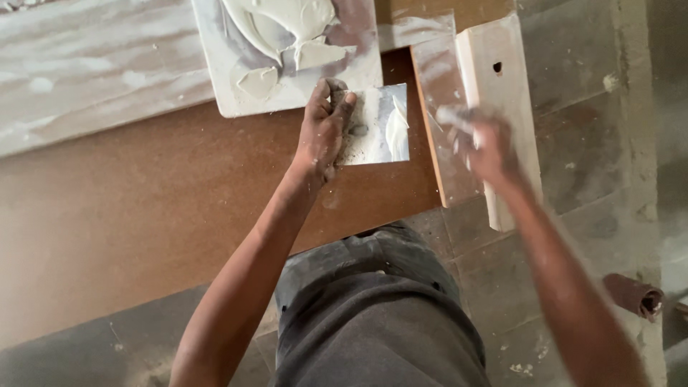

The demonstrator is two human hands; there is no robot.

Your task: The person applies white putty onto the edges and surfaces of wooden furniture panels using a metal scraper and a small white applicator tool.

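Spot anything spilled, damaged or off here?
Nothing damaged. Grey putty is smeared over the square board, the metal scraper in the left hand, and the brown panel. The right hand is motion-blurred over the narrow plank.

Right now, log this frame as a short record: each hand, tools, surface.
left hand: grips a metal scraper blade smeared with pale putty
right hand: blurred, over a narrow wooden strip; grip unclear
putty board: flat, white, with a putty heap
surface: brown board, partly putty-coated
floor: sandpaper roll at right

Putty tray (215,86) blocks ahead; brown board (143,215) open.
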